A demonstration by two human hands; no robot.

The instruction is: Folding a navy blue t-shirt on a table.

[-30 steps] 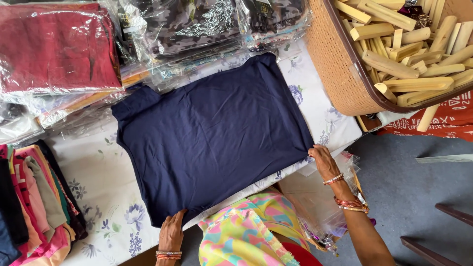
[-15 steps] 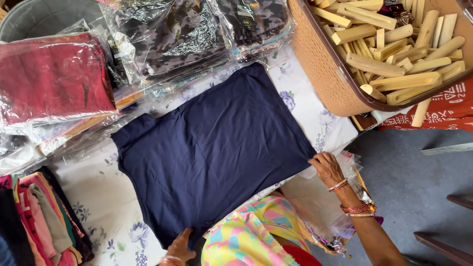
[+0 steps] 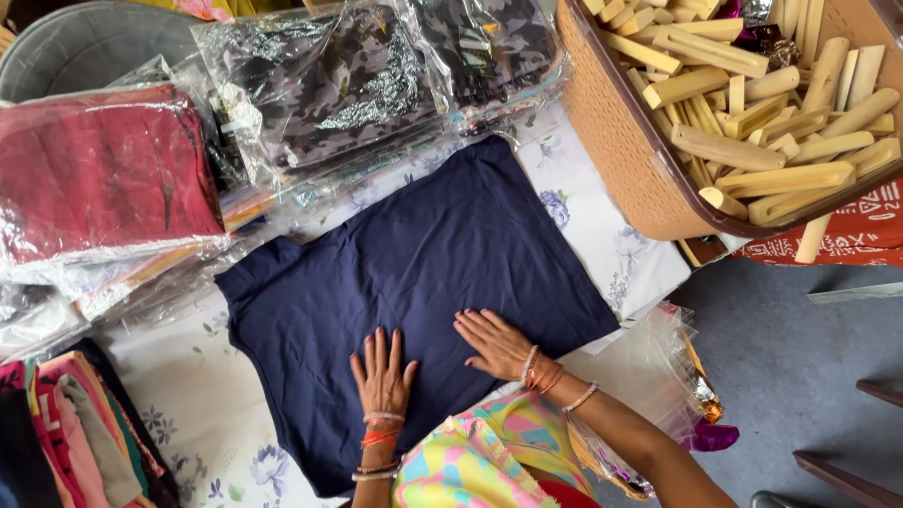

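One navy garment [image 3: 414, 282] fills the centre, spread flat on the surface [image 3: 602, 235], which wears a white cloth with purple flowers. It is the biggest thing here, lying corner to corner from seven o'clock up to one o'clock.

At two o'clock stands one woven tan basket [image 3: 611, 141], heaped with pale wooden sticks [image 3: 752, 141], too many to count. One more stick pokes out below its rim.

At twelve o'clock lies a stack of clear plastic packets holding camouflage-print cloth [image 3: 376, 85]; two show on top, more edges beneath. At nine o'clock sits one clear packet of red cloth [image 3: 94, 179], over further packets. Behind it, at eleven o'clock, is the rim of one grey tub [image 3: 85, 42].

At seven o'clock there is a pile of folded clothes [image 3: 66, 423] in pink, beige, green and black.

Grey floor [image 3: 800, 367] runs along the right, with a red patterned cloth [image 3: 828, 235] at three o'clock. At five o'clock, empty clear bags [image 3: 649, 376] spill off the surface's edge.

Now the hands, two of them, both with bangles at the wrist. The left hand [image 3: 383, 372] lies flat on the navy garment at six o'clock, fingers spread wide, grip open, holding nothing. The right hand [image 3: 496, 343] presses flat just beside it, fingers pointing to ten o'clock, grip likewise open.
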